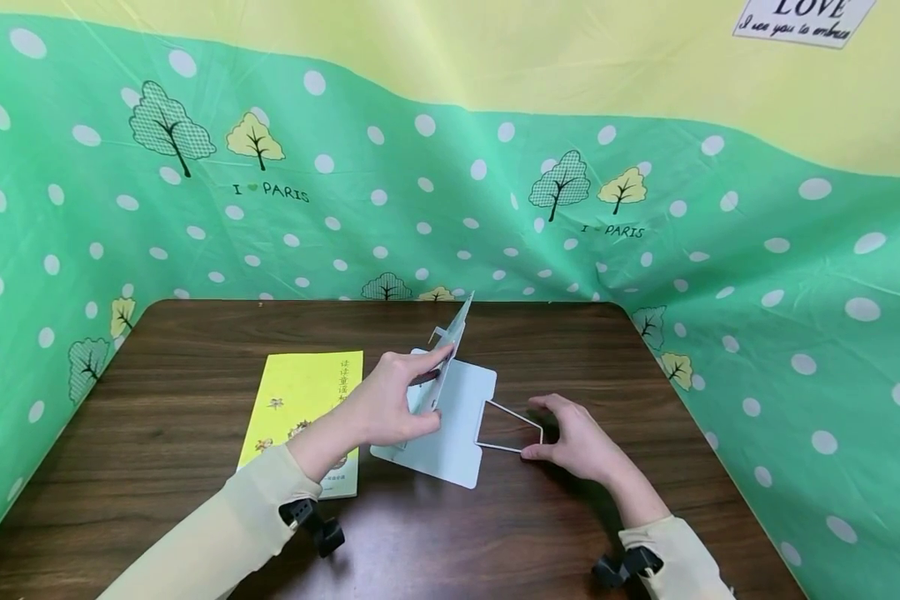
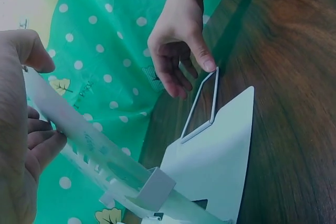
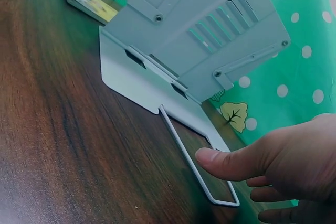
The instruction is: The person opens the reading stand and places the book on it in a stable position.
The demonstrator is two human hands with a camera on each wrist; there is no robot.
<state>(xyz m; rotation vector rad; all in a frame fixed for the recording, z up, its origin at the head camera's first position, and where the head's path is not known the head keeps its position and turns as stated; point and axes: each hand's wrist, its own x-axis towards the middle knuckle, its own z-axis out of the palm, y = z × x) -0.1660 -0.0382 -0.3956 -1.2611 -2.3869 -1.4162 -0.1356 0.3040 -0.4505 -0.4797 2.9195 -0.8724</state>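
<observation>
A pale metal book stand (image 1: 461, 421) rests on the table with its base plate flat and its slotted back panel (image 3: 176, 35) tilted up. My left hand (image 1: 390, 408) grips that panel by its edge, thumb on one face and fingers on the other. From the base, a thin wire loop (image 1: 515, 415) reaches out to the right. My right hand (image 1: 577, 437) is at the loop's far end, its thumb at the wire and its other fingers loosely bent, apart from the thumb in the left wrist view.
A yellow book (image 1: 311, 383) lies left of the stand, partly behind my left forearm. The dark wooden table (image 1: 195, 333) is bordered behind and at the sides by a green dotted cloth (image 1: 435, 200). Each wrist wears a black camera mount (image 1: 315, 525).
</observation>
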